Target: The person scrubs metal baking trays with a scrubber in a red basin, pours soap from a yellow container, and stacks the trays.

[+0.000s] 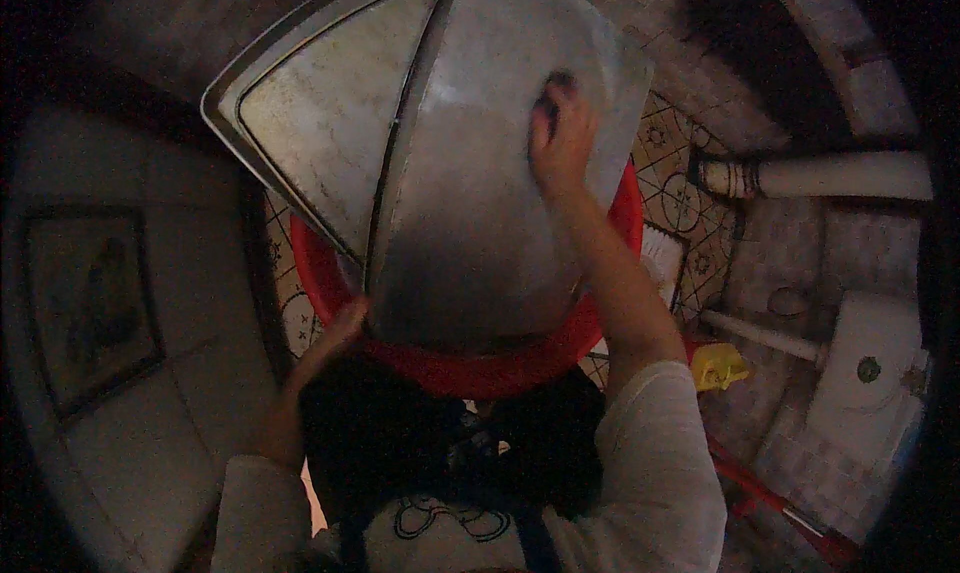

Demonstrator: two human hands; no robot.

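A large metal tray (440, 173) fills the upper centre of the frame, tilted over a red basin (470, 368) just below it. The right hand (562, 138) presses a dark scrubber (550, 98) flat against the tray. The left hand (340, 331), lower left, grips the tray's bottom edge.

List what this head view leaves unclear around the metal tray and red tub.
- Red tub inside: covered by the metal tray.
- What the right hand presses on the tray: hidden under fingers, dim.
- Left hand grip: shadowed at the tray's lower edge.
- Yellow object: too small to identify.
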